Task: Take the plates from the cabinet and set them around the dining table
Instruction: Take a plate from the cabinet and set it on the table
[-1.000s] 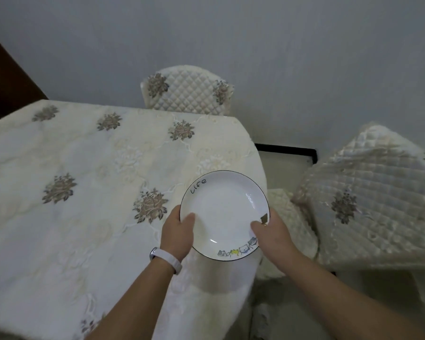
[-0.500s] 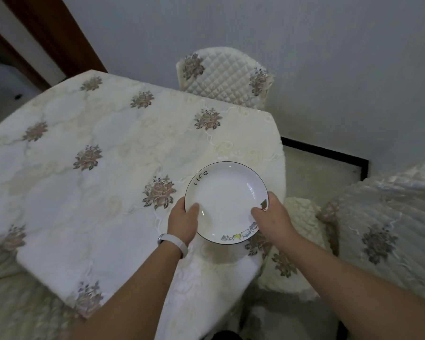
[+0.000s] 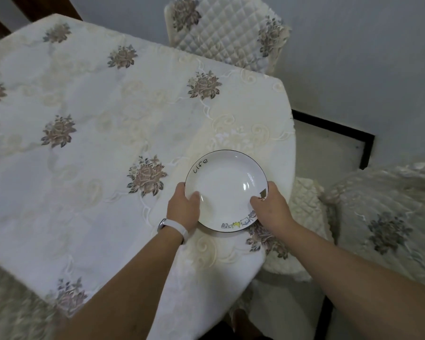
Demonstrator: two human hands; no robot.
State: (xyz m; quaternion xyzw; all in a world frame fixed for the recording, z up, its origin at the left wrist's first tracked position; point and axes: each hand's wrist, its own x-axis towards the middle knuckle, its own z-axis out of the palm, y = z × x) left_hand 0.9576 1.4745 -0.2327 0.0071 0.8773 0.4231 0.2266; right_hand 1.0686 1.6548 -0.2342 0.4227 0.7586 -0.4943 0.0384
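Observation:
A white plate (image 3: 225, 185) with a thin black rim, the word "Life" and small cartoon cats lies low over the right end of the dining table (image 3: 88, 148), which wears a cream cloth with brown flowers. My left hand (image 3: 183, 207) grips its left rim, thumb inside the bowl. My right hand (image 3: 270, 207) holds the right rim the same way. Whether the plate touches the cloth cannot be told; a dark shadow lies under its near edge.
A quilted chair (image 3: 231, 33) stands at the table's far side against the grey wall. Another covered chair (image 3: 388, 222) stands at the right, with a cushioned seat (image 3: 304, 217) tucked under the table end. A dark wooden door frame (image 3: 35, 6) is at top left.
The plate has gone down and further over the table's right end, with both hands still on its rim. The view has tilted down and closer to the table.

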